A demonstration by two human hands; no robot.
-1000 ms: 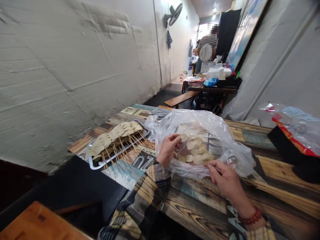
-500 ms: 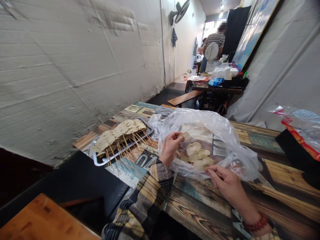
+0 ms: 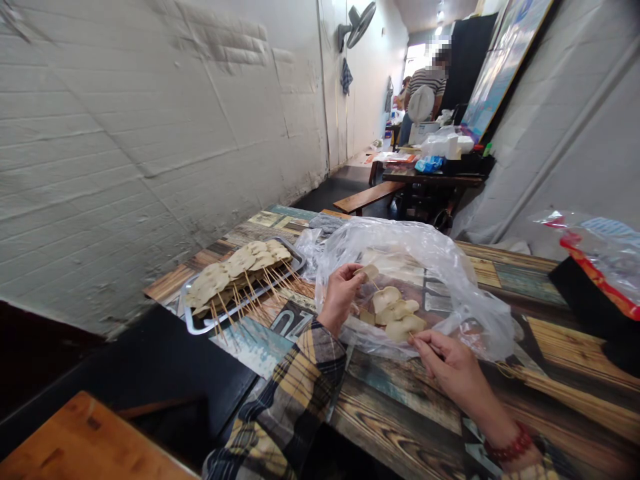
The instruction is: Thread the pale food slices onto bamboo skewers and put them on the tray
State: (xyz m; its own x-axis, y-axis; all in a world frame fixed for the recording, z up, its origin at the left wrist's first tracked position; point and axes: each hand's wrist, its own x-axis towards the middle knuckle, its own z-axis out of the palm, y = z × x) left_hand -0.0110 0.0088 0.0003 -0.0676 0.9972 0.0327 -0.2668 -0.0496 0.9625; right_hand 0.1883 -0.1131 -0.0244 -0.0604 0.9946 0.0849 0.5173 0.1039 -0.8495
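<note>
My left hand [image 3: 344, 297] pinches a thin, pale beige food slice [image 3: 369, 272] at the tip of a stick, above a clear plastic bag [image 3: 453, 267]. My right hand [image 3: 447, 363] is closed on the lower end of that wooden skewer [image 3: 412, 337]. Several round, flat slices [image 3: 397, 311] are threaded along it between my hands. More slices lie in the open bag underneath. To the left, a metal tray [image 3: 193, 325] holds a pile of filled skewers [image 3: 245, 267], their bare sticks pointing toward me over the tray's edge.
A bundle of bare sticks [image 3: 560, 390] lies on the patterned wooden table [image 3: 395, 427] at right. Beyond it is a black box [image 3: 585, 293] with red-edged plastic packaging. Farther off are a bench [image 3: 369, 197], a cluttered table [image 3: 430, 177] and a person in a striped shirt [image 3: 425, 81].
The view has shifted very slightly. Both hands keep their grip on the slice and skewer, in almost the same place.
</note>
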